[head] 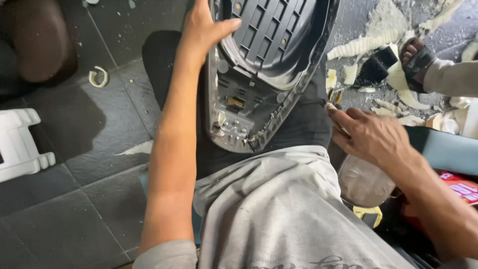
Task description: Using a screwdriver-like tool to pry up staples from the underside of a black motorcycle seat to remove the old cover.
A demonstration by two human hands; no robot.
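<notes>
A black plastic seat base with a ribbed grid underside rests against my lap, its narrow end toward me. My left hand grips its left edge near the top, thumb hooked over the rim. My right hand reaches to the right of the base, fingers pinched near a small yellow and dark object on the floor; I cannot tell whether it holds anything. Torn scraps cling to the rim of the base near my lap.
Dark floor tiles surround me. Pale foam scraps litter the upper right, where another person's sandalled foot stands. A white plastic stool is at left, a red packet at right.
</notes>
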